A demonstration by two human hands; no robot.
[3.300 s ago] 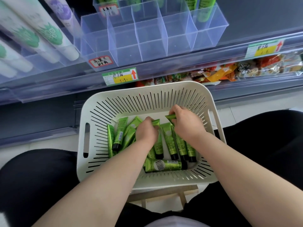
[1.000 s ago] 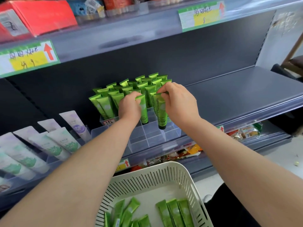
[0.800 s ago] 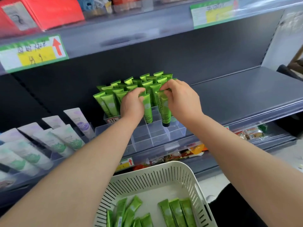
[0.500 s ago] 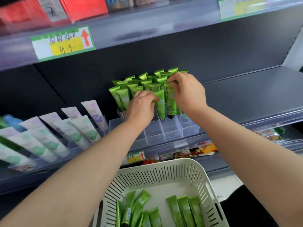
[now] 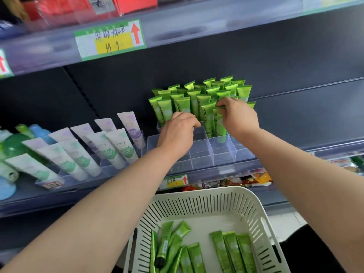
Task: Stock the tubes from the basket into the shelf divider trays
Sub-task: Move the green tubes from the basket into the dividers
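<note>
R hand [image 5: 239, 117] pinching tube [image 5: 219, 123], over tray [image 5: 224, 152]

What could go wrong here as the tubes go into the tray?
The right hand pinches only the top of a tube, so it might tilt and miss its slot in the tray. The left hand sits against the packed standing tubes and could knock some over.

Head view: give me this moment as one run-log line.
right hand: pinching top of tube standing in tray | left hand: at tray, grip hidden | basket: tubes left | front cells empty
</note>
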